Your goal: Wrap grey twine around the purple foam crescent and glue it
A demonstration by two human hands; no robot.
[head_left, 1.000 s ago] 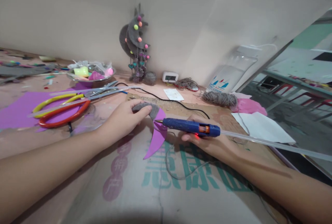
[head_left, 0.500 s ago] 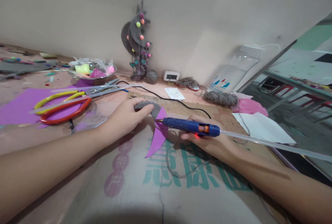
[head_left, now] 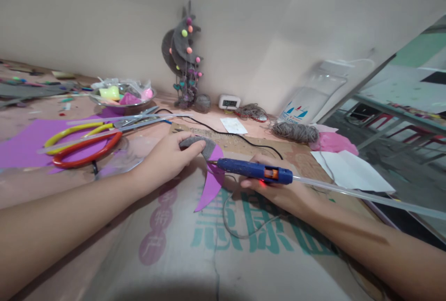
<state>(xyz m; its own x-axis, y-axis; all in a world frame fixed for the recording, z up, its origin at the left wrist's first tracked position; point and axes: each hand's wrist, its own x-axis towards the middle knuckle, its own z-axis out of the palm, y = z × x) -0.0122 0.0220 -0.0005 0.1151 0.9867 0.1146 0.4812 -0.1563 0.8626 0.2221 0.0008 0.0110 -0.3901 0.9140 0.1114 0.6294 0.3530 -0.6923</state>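
Observation:
My left hand (head_left: 179, 152) is closed on the upper end of a crescent moon cutout (head_left: 212, 188), which is purple with grey yarn wrapped round its top part. In my right hand (head_left: 270, 185) is a blue hot glue gun (head_left: 254, 170), its red light glowing and a long clear glue stick (head_left: 344, 192) sticking out of its back. The gun's nozzle lies at the purple face just below the wrapped yarn; whether it touches cannot be made out. A loose grey strand (head_left: 226, 226) curls over the printed cardboard (head_left: 167, 264) underneath.
Scissors with red and yellow handles (head_left: 87, 150) lie on purple sheet (head_left: 21, 145) at left, glue sticks across them. Behind stand a metal bowl (head_left: 121, 105), a decorated grey moon hanging (head_left: 181, 45), a small clock (head_left: 229, 102), a yarn bundle (head_left: 295, 132) and a clear bottle (head_left: 313, 89).
The glue gun's tip has shifted very slightly left along the crescent. Both hands keep their grips, and the whole view has moved a touch.

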